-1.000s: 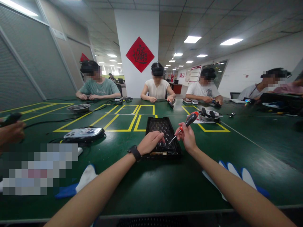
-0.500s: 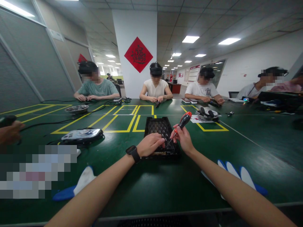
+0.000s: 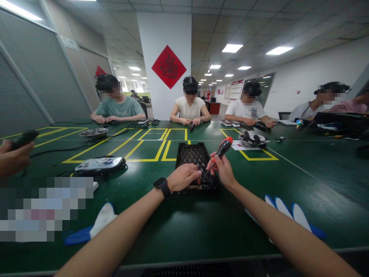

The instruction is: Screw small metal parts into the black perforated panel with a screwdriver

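Clock positions from the wearer's seat, 12 straight ahead. Nearest: a blue-and-white glove [image 3: 104, 221] at 10, partly behind the left forearm; a second glove [image 3: 301, 218] at 2, partly behind the right forearm. Both lie on the green table [image 3: 178, 234].

Black rectangular housing [image 3: 195, 157] at 12, flat on the table, open top, rows of small light marks inside. Left hand [image 3: 183, 177], dark watch [image 3: 162, 187] at the wrist, lies over its near-left part, fingers bent inward; can't tell if they pinch anything. Right hand [image 3: 225, 171] is closed around a red-and-black screwdriver [image 3: 224, 147], handle up and tilted toward 1, shaft angled down into the housing. Tip sits close to the left fingertips, contact unclear. The two hands are near each other, not clasped.

Beyond: silver-and-black device [image 3: 100, 164] at 11; at 10, by the picture edge, another person's hand [image 3: 15, 157] grips a dark handheld tool [image 3: 25, 139]. Farther, metal bowl [image 3: 93, 133] at 11, metal dish [image 3: 252, 140] with black items at 1, yellow tape outlines [image 3: 158, 154] between.

Far side: seated people in a teal shirt [image 3: 122, 109] at 11, cream top [image 3: 190, 107] at 12, white T-shirt [image 3: 245, 111] at 1. Behind, a white pillar carries a red diamond sign [image 3: 168, 67].
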A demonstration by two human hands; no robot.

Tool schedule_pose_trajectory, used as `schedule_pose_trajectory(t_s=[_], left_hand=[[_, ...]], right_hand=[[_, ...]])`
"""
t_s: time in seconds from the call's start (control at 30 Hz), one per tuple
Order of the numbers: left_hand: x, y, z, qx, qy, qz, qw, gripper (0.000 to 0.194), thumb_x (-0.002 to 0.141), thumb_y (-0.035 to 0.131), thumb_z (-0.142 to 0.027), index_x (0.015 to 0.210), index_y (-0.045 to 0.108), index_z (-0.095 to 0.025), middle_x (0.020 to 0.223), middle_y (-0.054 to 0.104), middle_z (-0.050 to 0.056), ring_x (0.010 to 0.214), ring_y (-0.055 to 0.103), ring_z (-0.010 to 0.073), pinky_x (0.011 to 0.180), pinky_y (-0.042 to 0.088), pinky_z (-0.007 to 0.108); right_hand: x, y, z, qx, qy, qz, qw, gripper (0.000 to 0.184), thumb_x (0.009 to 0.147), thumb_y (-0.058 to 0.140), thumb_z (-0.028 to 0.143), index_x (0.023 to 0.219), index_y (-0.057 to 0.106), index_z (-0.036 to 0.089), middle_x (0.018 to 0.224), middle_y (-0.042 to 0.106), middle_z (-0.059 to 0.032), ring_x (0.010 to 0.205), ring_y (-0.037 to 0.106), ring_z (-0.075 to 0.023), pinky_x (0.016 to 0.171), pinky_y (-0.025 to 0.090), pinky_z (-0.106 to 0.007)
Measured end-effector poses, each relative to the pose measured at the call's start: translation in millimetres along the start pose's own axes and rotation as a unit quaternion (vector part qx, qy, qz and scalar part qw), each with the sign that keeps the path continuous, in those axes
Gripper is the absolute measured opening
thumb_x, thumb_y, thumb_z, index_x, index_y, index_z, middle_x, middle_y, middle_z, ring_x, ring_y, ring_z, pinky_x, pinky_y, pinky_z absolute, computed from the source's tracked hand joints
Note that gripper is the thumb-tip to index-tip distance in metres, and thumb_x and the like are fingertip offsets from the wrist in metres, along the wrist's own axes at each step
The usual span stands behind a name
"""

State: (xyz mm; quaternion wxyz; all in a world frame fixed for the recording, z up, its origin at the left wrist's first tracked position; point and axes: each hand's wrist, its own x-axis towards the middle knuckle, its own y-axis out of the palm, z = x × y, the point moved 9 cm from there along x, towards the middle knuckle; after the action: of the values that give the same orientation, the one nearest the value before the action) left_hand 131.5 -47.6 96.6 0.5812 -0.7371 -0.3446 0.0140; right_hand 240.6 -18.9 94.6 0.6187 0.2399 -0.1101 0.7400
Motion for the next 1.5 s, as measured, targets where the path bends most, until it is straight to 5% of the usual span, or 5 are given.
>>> schedule_pose_trajectory(t_s=[0.33,0.57,0.9,1.07,1.5], left_hand=[[0.9,-4.2,-0.7,-0.007,0.002,-0.017,1.000,0.054,0.092,0.021,-0.036,0.071,0.066,-0.015,0.076,0.056,0.004,0.073,0.049,0.0116,0.075,0.035,0.024],[3.6,-11.8,11.1,-0.035,-0.070,-0.091,0.993,0.030,0.075,0.056,-0.044,0.073,0.065,-0.016,0.071,0.062,0.002,0.069,0.052,0.0123,0.067,0.038,0.023],[0.6,-8.4,27.1,-0.151,-0.163,-0.132,0.966,0.030,0.073,0.059,-0.040,0.078,0.068,-0.012,0.069,0.066,0.004,0.061,0.056,0.0116,0.059,0.040,0.021],[1.3,-4.4,28.0,-0.199,-0.145,-0.109,0.963,0.027,0.076,0.056,-0.035,0.081,0.069,-0.011,0.074,0.068,0.005,0.065,0.058,0.0128,0.060,0.042,0.020],[1.2,12.5,33.5,-0.251,-0.162,-0.091,0.950,0.026,0.067,0.067,-0.034,0.076,0.066,-0.009,0.066,0.065,0.003,0.056,0.055,0.0102,0.054,0.042,0.020]], right_hand=[[3.5,-13.1,-1.7,0.007,0.001,-0.051,0.999,0.025,0.085,0.040,0.043,0.092,0.043,0.020,0.056,0.059,0.0024,0.039,0.047,-0.0073,0.040,0.036,-0.018],[-0.2,-1.1,5.5,0.005,0.016,-0.022,1.000,0.026,0.085,0.040,0.043,0.099,0.042,0.021,0.055,0.058,0.0032,0.035,0.049,-0.0092,0.036,0.036,-0.019],[1.5,14.9,-2.1,0.127,0.056,0.009,0.990,0.034,0.080,0.052,0.035,0.111,0.046,0.022,0.073,0.060,0.0008,0.048,0.049,-0.0061,0.047,0.042,-0.020],[2.0,18.5,-4.0,0.104,0.056,0.037,0.992,0.043,0.077,0.057,0.028,0.117,0.045,0.021,0.088,0.063,-0.0035,0.056,0.052,-0.0069,0.057,0.047,-0.025],[-1.1,18.6,-2.0,0.032,0.032,0.030,0.999,0.038,0.075,0.058,0.030,0.109,0.045,0.018,0.074,0.065,-0.0019,0.048,0.052,-0.0071,0.048,0.043,-0.021]])
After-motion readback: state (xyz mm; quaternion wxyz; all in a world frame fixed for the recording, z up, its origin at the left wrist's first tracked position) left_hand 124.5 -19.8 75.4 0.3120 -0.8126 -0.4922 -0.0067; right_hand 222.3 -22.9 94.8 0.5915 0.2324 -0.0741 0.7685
